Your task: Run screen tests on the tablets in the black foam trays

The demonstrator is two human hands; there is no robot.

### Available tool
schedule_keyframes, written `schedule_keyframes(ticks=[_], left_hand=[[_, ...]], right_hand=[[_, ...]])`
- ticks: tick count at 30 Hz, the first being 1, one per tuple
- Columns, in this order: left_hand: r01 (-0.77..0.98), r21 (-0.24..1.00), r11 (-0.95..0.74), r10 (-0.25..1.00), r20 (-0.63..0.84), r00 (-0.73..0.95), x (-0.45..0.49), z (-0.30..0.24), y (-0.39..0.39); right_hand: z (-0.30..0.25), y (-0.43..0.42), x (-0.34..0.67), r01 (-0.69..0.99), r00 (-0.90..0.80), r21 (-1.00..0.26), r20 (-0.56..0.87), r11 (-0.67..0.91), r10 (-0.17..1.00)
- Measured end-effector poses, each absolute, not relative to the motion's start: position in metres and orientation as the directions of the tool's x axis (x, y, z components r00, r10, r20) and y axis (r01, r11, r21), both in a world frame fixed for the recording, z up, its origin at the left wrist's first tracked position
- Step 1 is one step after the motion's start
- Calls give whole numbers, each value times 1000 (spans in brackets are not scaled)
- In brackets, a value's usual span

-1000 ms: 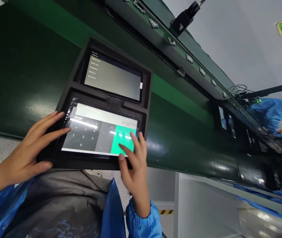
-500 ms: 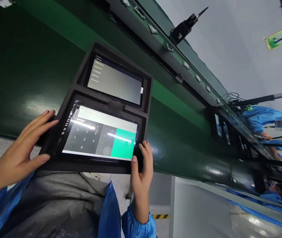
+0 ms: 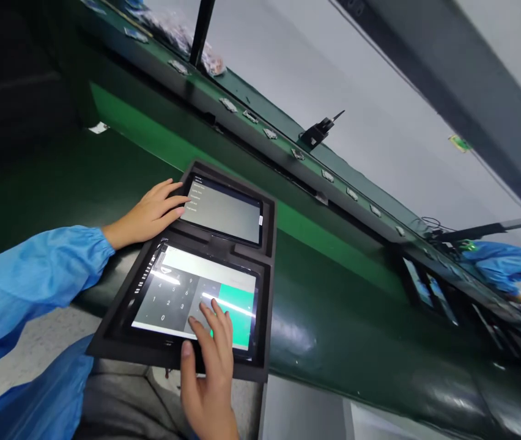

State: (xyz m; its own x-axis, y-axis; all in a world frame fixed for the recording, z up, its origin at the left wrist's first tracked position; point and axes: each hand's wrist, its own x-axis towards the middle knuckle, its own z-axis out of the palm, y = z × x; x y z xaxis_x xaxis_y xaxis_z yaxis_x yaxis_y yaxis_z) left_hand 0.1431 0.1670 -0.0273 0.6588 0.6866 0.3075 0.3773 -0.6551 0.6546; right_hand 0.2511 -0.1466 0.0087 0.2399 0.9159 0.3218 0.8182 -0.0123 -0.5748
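Observation:
A black foam tray [image 3: 267, 269] rests on a green conveyor belt [image 3: 334, 287] and holds two lit tablets. The near tablet [image 3: 182, 293] shows a number keypad and a green block. My right hand [image 3: 208, 366] lies over its lower edge, fingers apart, fingertips on the screen near the green block. The far tablet [image 3: 228, 214] shows a grey screen with a short list of text. My left hand [image 3: 153, 211] reaches to that tablet's left end, fingers stretched, touching the screen corner by the list.
A green rail with metal clips [image 3: 288, 146] runs along the belt's far side, with a black bracket [image 3: 320, 129] on it. More tablets [image 3: 425, 284] sit farther down the belt. A person in blue [image 3: 503, 269] works at the far right.
My left hand has left the tray's left edge and moved up to the far tablet. My right hand went from the tray's right edge onto the near screen. The view has tilted upward.

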Motion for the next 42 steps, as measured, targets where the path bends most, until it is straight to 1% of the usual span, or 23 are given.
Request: schedule_keyframes(ticks=[5, 9, 12, 16, 18, 22, 28, 30, 32, 36, 39, 42], left_hand=[[393, 662, -639, 717, 327, 616, 174, -38, 212], [395, 638, -661, 696, 325, 640, 189, -38, 234], [404, 633, -660, 690, 300, 659, 195, -36, 241], [416, 655, -631, 700, 248, 670, 197, -38, 244], [408, 673, -617, 705, 242, 667, 196, -40, 245], [372, 696, -614, 718, 296, 630, 193, -40, 246], [333, 709, -622, 718, 347, 603, 189, -39, 245], [325, 713, -621, 716, 349, 604, 189, -39, 245], [322, 721, -613, 720, 344, 602, 190, -40, 245], [315, 732, -605, 723, 339, 602, 192, -43, 246], [309, 729, -611, 718, 347, 603, 193, -43, 246], [300, 724, -621, 708, 354, 611, 193, -44, 246]], right_hand=[[-4, -137, 251, 844, 260, -536, 391, -11, 883], [-13, -140, 249, 856, 267, -517, 406, -22, 874], [-17, -140, 248, 859, 281, -512, 420, -31, 863], [-15, -139, 245, 859, 290, -510, 425, -38, 858], [-8, -139, 245, 856, 288, -515, 392, -51, 873], [10, -126, 250, 841, 268, -532, 243, -104, 932], [15, -76, 261, 882, 259, -432, 103, -191, 960], [14, -68, 263, 882, 257, -421, 57, -210, 965], [15, -68, 263, 868, 274, -448, 68, -216, 959], [17, -85, 260, 803, 373, -551, 168, -227, 913], [17, -98, 257, 759, 405, -608, 160, -233, 900], [15, -103, 256, 760, 380, -609, 128, -230, 916]])
